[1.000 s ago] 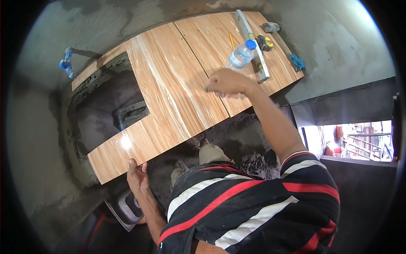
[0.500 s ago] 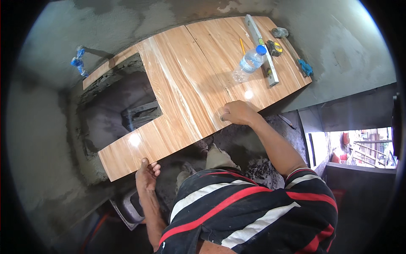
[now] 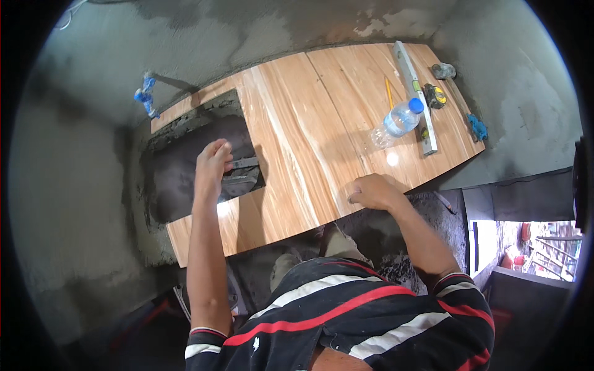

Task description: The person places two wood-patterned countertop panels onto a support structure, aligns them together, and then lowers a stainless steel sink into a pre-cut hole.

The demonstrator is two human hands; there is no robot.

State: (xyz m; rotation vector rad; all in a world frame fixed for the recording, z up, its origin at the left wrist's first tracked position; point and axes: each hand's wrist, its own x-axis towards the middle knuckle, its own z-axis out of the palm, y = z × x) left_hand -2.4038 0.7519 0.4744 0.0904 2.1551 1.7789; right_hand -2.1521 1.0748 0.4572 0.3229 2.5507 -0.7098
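Observation:
A wood-patterned tiled counter (image 3: 288,154) spreads before me, with a rectangular opening (image 3: 185,139) in its left part. Over that opening hovers my left hand (image 3: 213,164), its fingers curled in with nothing visible in them. My right hand (image 3: 374,193) rests as a closed fist on the tile near the front edge. Beyond it, a clear plastic bottle with a blue cap (image 3: 396,127) lies on the counter. Beside the bottle are a pencil (image 3: 389,93), a spirit level (image 3: 417,99) and a yellow-and-black tape measure (image 3: 435,96).
Blue-wrapped pipe fittings (image 3: 146,96) stick out from the rough grey wall at left. A grey lump (image 3: 443,71) and a blue item (image 3: 477,127) lie along the counter's right end. Dark bars (image 3: 238,179) show inside the opening. A low window opening (image 3: 526,250) is at right.
My left hand has risen from below the front edge to above the opening, and its fingers have curled in. My right fist stays near the front edge. The whole view has shifted.

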